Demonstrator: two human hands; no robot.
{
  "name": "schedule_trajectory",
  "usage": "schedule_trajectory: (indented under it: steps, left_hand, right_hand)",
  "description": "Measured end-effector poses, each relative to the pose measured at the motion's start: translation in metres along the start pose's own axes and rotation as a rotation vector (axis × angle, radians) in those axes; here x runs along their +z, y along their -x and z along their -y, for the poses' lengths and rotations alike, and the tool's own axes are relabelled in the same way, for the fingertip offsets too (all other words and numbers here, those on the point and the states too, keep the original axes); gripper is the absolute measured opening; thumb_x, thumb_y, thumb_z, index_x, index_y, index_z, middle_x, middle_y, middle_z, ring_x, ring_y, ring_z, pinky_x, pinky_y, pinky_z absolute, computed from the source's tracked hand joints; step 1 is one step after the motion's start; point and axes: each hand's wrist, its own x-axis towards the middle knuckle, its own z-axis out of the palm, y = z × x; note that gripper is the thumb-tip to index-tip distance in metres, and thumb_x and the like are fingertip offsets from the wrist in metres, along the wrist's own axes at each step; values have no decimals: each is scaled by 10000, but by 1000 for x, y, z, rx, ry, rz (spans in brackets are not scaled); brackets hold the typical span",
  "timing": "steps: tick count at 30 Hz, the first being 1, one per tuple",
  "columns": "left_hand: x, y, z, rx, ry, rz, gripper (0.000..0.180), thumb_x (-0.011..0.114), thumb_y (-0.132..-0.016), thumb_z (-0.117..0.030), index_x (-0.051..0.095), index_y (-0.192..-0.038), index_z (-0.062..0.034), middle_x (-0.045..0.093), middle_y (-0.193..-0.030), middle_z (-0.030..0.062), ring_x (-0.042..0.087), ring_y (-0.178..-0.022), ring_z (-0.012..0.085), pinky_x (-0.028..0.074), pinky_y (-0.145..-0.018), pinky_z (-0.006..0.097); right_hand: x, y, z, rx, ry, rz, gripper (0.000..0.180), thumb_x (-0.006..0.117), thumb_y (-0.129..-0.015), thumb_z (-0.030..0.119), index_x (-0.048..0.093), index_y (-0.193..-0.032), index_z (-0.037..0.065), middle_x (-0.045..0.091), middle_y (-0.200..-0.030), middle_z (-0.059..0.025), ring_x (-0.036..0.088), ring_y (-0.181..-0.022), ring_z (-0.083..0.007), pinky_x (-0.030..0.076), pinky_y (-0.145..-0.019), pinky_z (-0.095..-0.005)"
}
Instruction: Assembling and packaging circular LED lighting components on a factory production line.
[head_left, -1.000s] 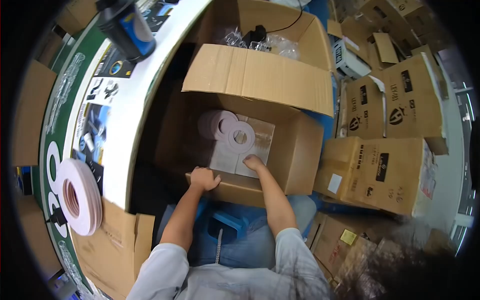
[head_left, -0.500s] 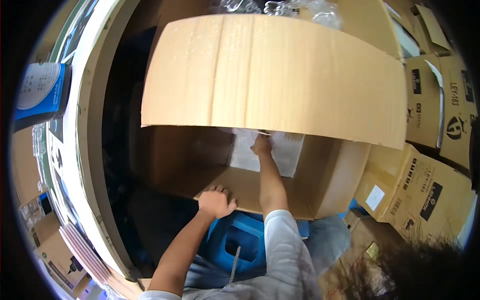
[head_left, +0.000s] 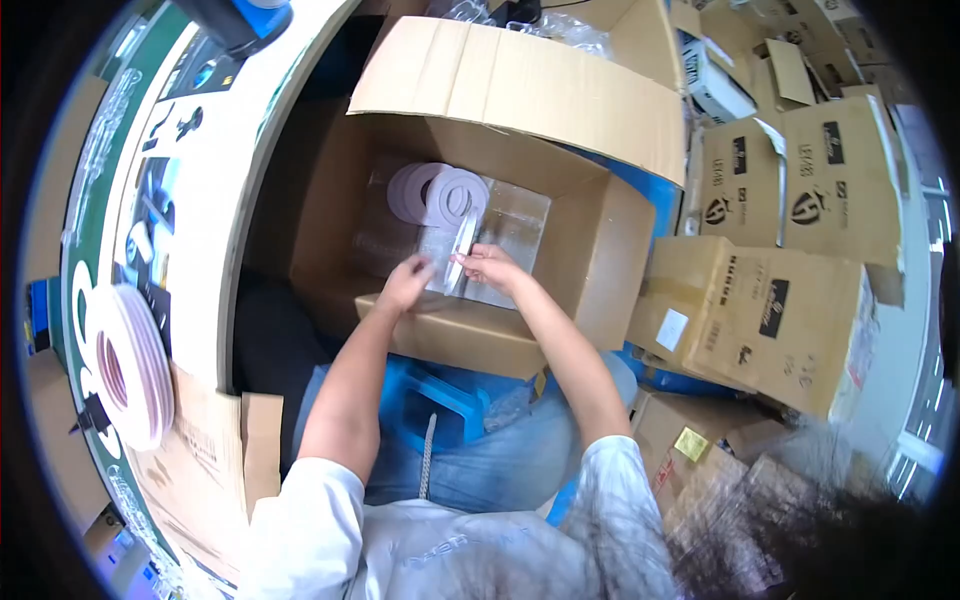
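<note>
Inside an open cardboard box (head_left: 468, 335) lie several flat, pale pinkish-white rings (head_left: 408, 192), overlapping on its clear-taped bottom. My right hand (head_left: 492, 266) pinches a thin white ring (head_left: 461, 262), seen almost edge-on. Close by on the left, my left hand (head_left: 406, 284) hovers over the near wall of the box, its fingers blurred, with a small gap to the ring. Whether those fingers touch anything does not show.
A stack of similar rings (head_left: 130, 365) stands on the white worktop (head_left: 205, 290) at left. The box's far flap (head_left: 520, 85) stands up. Closed cartons (head_left: 770, 310) are piled at right. A blue plastic stool (head_left: 425, 405) is between my legs.
My view has shifted, and the rings inside the box now show. My right hand, earlier deep in the box, now holds a ring edge-on. My left hand has left the near rim.
</note>
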Motion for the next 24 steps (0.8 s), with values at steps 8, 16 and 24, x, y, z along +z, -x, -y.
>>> schedule_trajectory:
  steps: [8, 16, 24]
  left_hand:
    - [54, 37, -122, 130, 280, 368, 431, 715, -819, -261, 643, -1149, 7, 694, -1020, 103, 628, -925, 129, 481, -808, 275]
    - [51, 70, -137, 217, 285, 322, 416, 777, -782, -295, 704, -1065, 0, 715, -931, 98, 639, -812, 126, 490, -750, 272]
    - [30, 69, -119, 363, 341, 305, 419, 681, -856, -334, 685, -1073, 24, 696, -1019, 132, 643, -917, 165, 480, -845, 290]
  right_hand:
    - [3, 118, 21, -228, -273, -207, 325, 624, -919, 318, 609, -1170, 111, 640, -1071, 10, 546, -954, -107, 383, -818, -287]
    - [25, 147, 31, -311, -397, -216, 384, 619, -912, 344, 605, -1153, 44, 639, -1039, -50, 572, -979, -169, 402, -898, -347]
    - [44, 152, 37, -437, -402, -263, 201, 634, -909, 282, 656, -980, 96, 649, -967, -19, 570, -925, -138, 402, -827, -342]
